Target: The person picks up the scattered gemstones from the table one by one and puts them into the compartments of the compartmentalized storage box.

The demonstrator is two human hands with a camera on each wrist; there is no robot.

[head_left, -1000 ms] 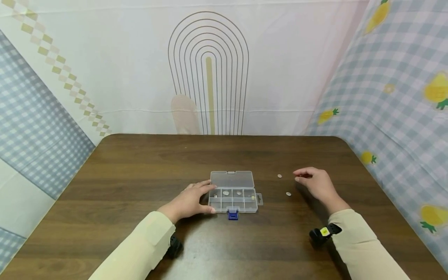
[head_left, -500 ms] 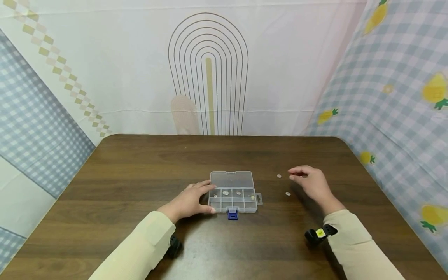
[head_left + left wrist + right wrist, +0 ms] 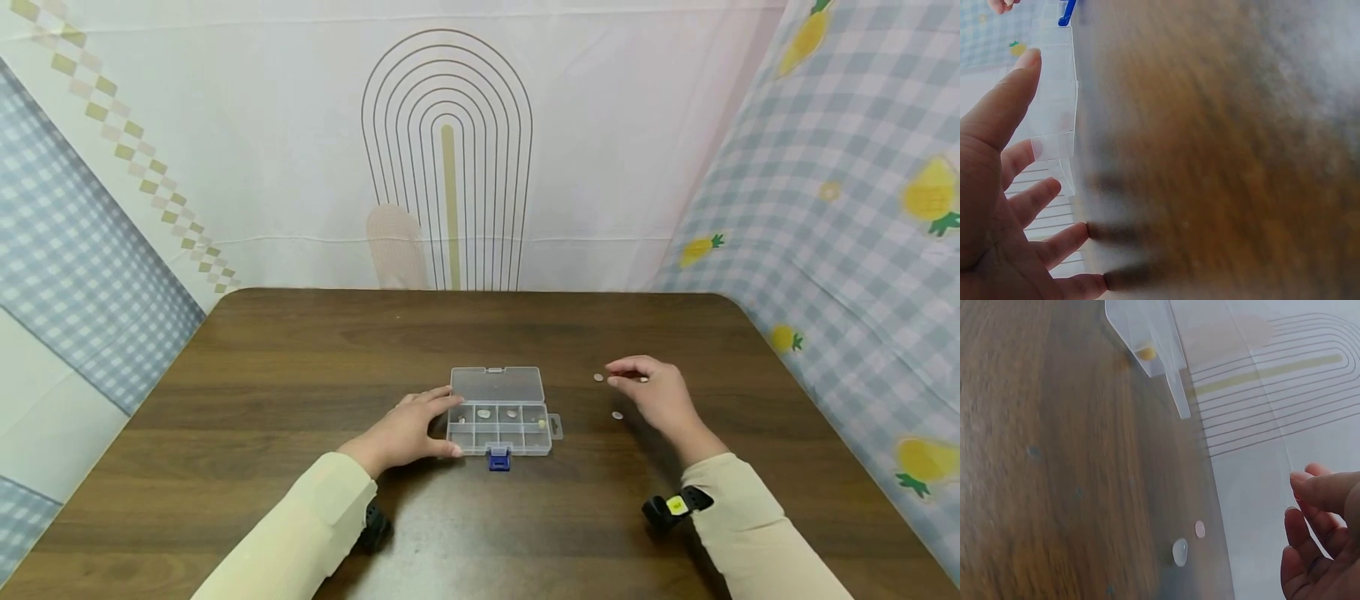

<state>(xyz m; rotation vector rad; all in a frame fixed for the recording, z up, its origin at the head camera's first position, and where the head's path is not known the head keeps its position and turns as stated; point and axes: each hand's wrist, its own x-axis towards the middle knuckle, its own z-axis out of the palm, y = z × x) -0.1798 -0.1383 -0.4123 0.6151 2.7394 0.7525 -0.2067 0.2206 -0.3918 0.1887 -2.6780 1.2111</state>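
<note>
Clear plastic compartment box (image 3: 500, 425) at the middle of a dark wooden table (image 3: 300, 367), lid (image 3: 497, 384) thrown open and lying flat toward 12 o'clock, blue latch (image 3: 498, 459) on the edge at 6 o'clock. A few small pieces sitting in the far row of compartments, too small to identify. Left hand (image 3: 408, 432) at the box's 9 o'clock side, fingers straight and spread, fingertips touching the left wall, thumb along the near corner; nothing pinched or wrapped. Same seen from the left wrist: open palm (image 3: 997, 206), fingers splayed beside the clear wall (image 3: 1054, 94). Right hand (image 3: 654, 393) over the table at about 3 o'clock from the box, well apart from it, fingers loosely curved, tips near a small pale button (image 3: 597, 377) at the hand's 9 o'clock; second pale button (image 3: 617, 415) at its 7 o'clock. Whether anything sits between those fingertips: cannot tell. From the right wrist, fingers (image 3: 1319, 487) relaxed above the table, two small round pieces (image 3: 1180, 551) lying apart from them.
</note>
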